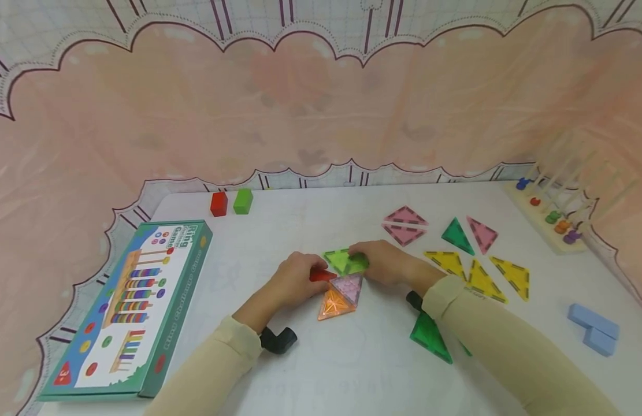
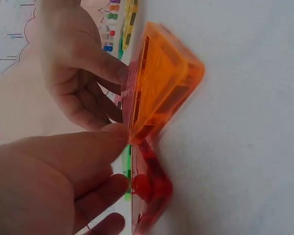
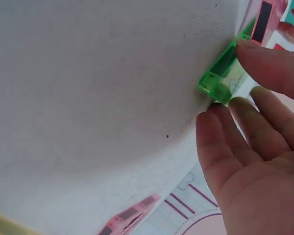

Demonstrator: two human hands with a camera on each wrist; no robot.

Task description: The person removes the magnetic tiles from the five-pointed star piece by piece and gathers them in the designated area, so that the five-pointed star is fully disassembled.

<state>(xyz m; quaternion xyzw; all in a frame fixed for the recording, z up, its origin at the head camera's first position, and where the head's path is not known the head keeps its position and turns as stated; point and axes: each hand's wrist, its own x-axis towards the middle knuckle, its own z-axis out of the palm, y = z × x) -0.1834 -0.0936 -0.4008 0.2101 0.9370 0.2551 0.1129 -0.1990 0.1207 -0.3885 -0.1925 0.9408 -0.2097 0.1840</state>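
On the white table, see-through triangular tiles meet edge to edge: an orange tile point(image 1: 335, 304), a lilac tile point(image 1: 348, 287), a red tile point(image 1: 323, 275) and light green tile pieces point(image 1: 335, 260). My left hand point(image 1: 293, 279) pinches the red tile between thumb and fingers. In the left wrist view, its thumb tip reaches where the orange tile point(image 2: 166, 73) meets the red tile point(image 2: 149, 188). From the far right side, my right hand point(image 1: 385, 263) holds the light green tile point(image 3: 223, 73), thumb on top and fingertips at its edge. Part of the red tile is hidden by the left fingers.
Pink tiles point(image 1: 405, 215), yellow tiles point(image 1: 486, 280) and a dark green tile point(image 1: 457, 236) lie to the right. Another green tile point(image 1: 430, 338) is beside the right sleeve. A game box point(image 1: 128, 306), red block point(image 1: 219, 204), green block point(image 1: 243, 201), blue blocks point(image 1: 593, 328) and pegged board point(image 1: 546, 225) surround them.
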